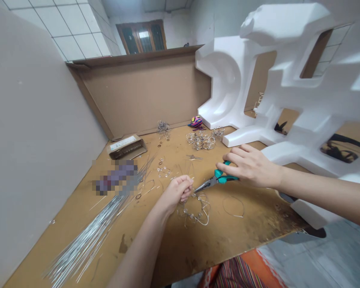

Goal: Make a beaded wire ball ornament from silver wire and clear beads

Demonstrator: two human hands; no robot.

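My right hand is wrapped round the teal handles of long-nose pliers. Their grey jaws point left and reach the fingers of my left hand, so I cannot tell exactly what the tips touch. Closed in a pinch, my left hand holds a beaded wire ring at its upper left side. Clear round beads sit along the ring, and thin wire loops stick out around it. Right of it, a single loop of thin wire lies on the table.
A bundle of straight silver wires lies at left, near a small open cardboard box. Finished-looking wire pieces stand at the back by a colourful small item. White moulded foam rises at right; cardboard walls the back.
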